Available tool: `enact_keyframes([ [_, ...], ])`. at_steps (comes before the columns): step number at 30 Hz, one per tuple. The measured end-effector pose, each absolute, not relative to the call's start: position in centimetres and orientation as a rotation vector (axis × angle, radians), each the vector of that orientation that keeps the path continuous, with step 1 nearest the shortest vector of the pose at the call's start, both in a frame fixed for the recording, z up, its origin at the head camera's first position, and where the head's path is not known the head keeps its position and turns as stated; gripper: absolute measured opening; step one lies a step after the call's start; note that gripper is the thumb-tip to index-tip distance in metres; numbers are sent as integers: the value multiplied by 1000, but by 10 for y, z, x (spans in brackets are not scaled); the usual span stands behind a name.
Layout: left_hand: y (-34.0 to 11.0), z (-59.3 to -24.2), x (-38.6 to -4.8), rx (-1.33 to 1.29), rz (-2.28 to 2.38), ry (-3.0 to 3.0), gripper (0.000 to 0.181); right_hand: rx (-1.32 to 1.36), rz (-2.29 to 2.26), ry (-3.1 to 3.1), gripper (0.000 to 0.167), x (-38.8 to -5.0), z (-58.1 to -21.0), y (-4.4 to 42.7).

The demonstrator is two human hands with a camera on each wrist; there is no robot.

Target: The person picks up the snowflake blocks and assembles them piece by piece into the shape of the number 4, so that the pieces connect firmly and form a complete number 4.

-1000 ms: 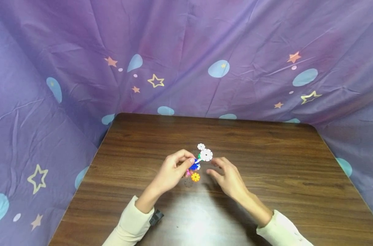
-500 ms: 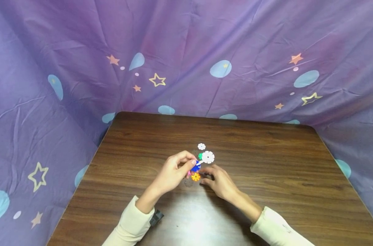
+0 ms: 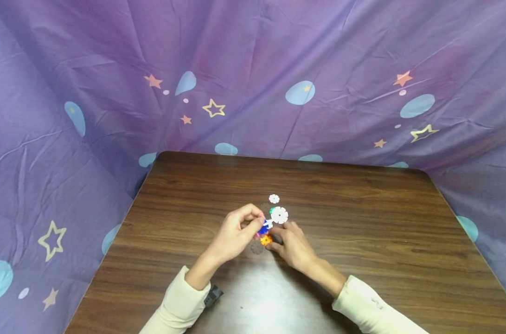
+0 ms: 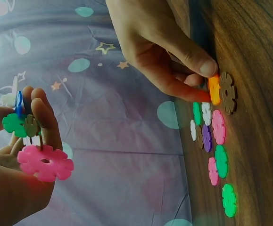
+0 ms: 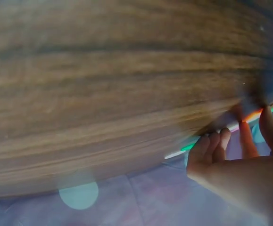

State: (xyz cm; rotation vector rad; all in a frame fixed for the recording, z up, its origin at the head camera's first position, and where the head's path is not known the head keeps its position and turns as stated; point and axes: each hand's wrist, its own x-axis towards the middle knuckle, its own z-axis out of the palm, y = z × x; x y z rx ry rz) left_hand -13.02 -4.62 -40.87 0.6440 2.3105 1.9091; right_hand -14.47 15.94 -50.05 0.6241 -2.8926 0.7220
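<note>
My left hand [image 3: 238,232] grips a cluster of joined snowflake-shaped plastic discs above the table. In the head view a blue disc [image 3: 263,227] and a large white disc [image 3: 279,215] of the cluster show. From the left wrist, a pink disc [image 4: 45,162], a green disc [image 4: 14,125] and a small brown disc [image 4: 31,126] also stand out in it. My right hand [image 3: 296,248] is down at the tabletop, thumb and index finger pinching an orange disc [image 4: 214,89] by its edges. A brown disc [image 4: 228,93] lies right beside that one.
More discs lie flat on the wooden table [image 3: 361,222], among them a bright green disc [image 4: 229,200], a pink disc [image 4: 219,127], a purple disc [image 4: 207,138] and a small white disc [image 3: 274,198]. A purple patterned curtain [image 3: 253,83] hangs behind.
My right hand has moved left and down to the orange disc and now pinches it. The left hand stays in place, while the held cluster has turned slightly.
</note>
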Motion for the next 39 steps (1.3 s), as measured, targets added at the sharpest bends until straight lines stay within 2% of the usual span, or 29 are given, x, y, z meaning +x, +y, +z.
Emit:
enact_keyframes([
  [5,-45,-409,-130,617,1937,2300,10,545,826,-2933,23,-144,-498,159],
  [11,-46,-410,-129,605,1989,2257,7,295,1177,-2977,17,-142,-487,167],
  [15,-46,-410,-129,592,2000,2259,14,207,1401,-2931,12,-140,-478,175],
  [19,-46,-410,-129,558,1981,2277,26,214,1493,-2872,12,-137,-463,182],
  [23,-46,-410,-130,550,1967,2272,29,251,1560,-2785,13,-131,-441,188],
  [31,-45,-410,-130,563,1960,2276,26,303,1579,-2609,14,-122,-399,192],
  [39,-45,-409,-129,586,1904,2323,19,372,1416,-2455,17,-114,-388,192],
])
